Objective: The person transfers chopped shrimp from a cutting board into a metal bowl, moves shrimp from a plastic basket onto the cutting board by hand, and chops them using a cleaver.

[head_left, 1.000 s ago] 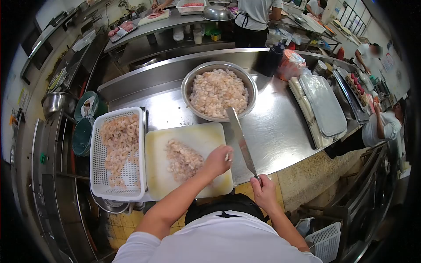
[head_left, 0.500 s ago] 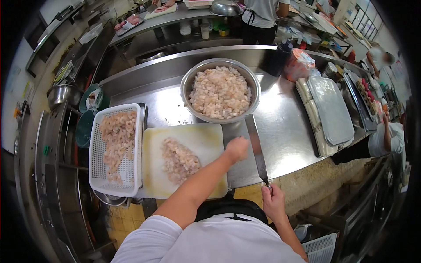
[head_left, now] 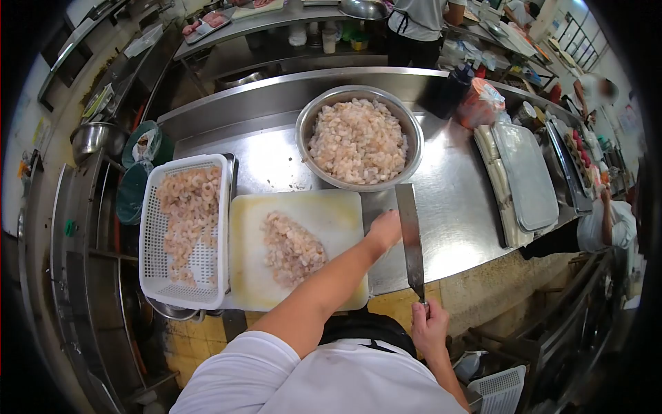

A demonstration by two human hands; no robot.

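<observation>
My right hand [head_left: 429, 323] is wrapped round the handle of a broad cleaver [head_left: 411, 241], its blade pointing away from me past the counter's front edge. My left hand [head_left: 386, 229] is closed beside the blade, its fingertips partly hidden at the blade's edge; whether it holds anything I cannot make out. My left forearm crosses a white cutting board [head_left: 238, 265] bearing a heap of peeled shrimp [head_left: 293, 248]. Behind the board, a steel bowl [head_left: 303, 148] is full of shrimp pieces [head_left: 360, 143]. On the left, a white perforated basket [head_left: 147, 241] holds more peeled shrimp [head_left: 189, 207].
On the right of the steel counter [head_left: 455, 214] lie a flat translucent lid [head_left: 527, 179] and stacked trays. A dark bottle [head_left: 452, 90] and a bag with orange contents [head_left: 480, 103] stand at the back. Co-workers [head_left: 417, 27] are beyond and to the right.
The cleaver has turned, so more of its blade face shows. My left hand has come closer to the blade. The whole view has shifted slightly.
</observation>
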